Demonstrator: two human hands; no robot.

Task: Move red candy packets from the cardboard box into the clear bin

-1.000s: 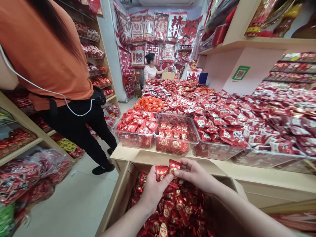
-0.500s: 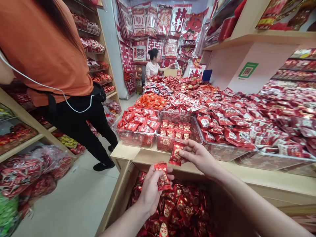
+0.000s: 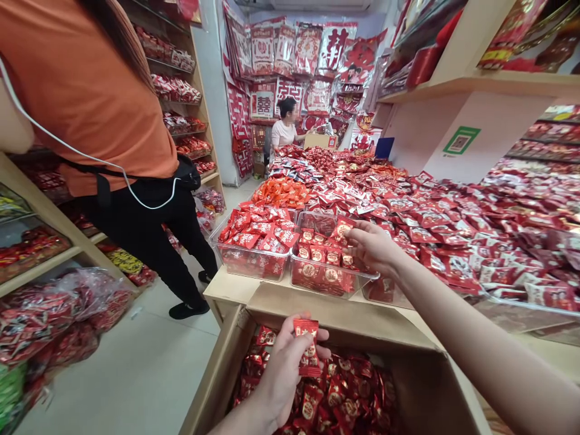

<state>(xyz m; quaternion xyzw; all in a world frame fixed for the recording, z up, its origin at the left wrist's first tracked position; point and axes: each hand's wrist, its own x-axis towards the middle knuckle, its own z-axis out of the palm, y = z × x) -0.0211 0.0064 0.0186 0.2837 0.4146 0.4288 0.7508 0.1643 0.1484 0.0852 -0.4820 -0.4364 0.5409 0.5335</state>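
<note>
My left hand [image 3: 283, 368] pinches a small stack of red candy packets [image 3: 308, 347] above an open cardboard box [image 3: 421, 386] full of the same red packets. My right hand [image 3: 374, 248] reaches forward over a clear plastic tray [image 3: 333, 281] on the counter and grips one red packet [image 3: 342, 228] between thumb and fingers. The tray holds rows of matching red packets. A second clear tray [image 3: 254, 263] to its left is heaped with longer red packets.
A person in an orange top and black trousers [image 3: 104, 139] stands close at the left by wooden shelves [image 3: 40, 266]. The counter [image 3: 231, 289] stretches away covered in red packets. Another person [image 3: 285, 128] sits at the far end. Bags of sweets [image 3: 54, 320] lie at lower left.
My right hand took one packet from the stack at my left hand and carried it forward and up over the clear tray. My left hand stayed over the box.
</note>
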